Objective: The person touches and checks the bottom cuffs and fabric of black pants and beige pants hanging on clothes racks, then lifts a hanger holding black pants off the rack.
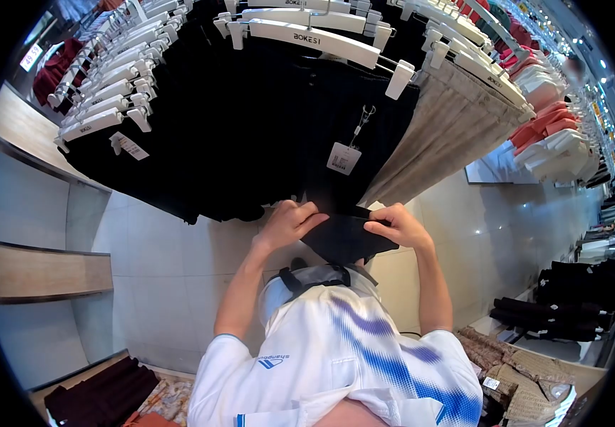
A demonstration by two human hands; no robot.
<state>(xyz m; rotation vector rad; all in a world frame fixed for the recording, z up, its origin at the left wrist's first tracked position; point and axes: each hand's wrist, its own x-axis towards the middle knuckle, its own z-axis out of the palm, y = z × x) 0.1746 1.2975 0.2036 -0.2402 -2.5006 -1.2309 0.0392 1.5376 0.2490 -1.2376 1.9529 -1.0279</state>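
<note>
A pair of black trousers (314,135) hangs in front of me from a white clip hanger (314,41) marked BOKESI. A white price tag (344,158) dangles on the front of the trousers. My left hand (292,222) pinches the dark fabric on its left side, thumb and fingers closed. Opposite it, my right hand (397,226) grips the cloth with thumb and fingers closed. Between both hands the black cloth spreads out, and its lower part (350,238) drops in front of my waist.
Beige trousers (446,121) hang just right of the black pair. More dark garments on white hangers (118,92) fill the left side. Wooden shelves (44,274) stand at left. Folded dark clothes (549,320) lie at lower right, and patterned garments (535,377) lie nearer me.
</note>
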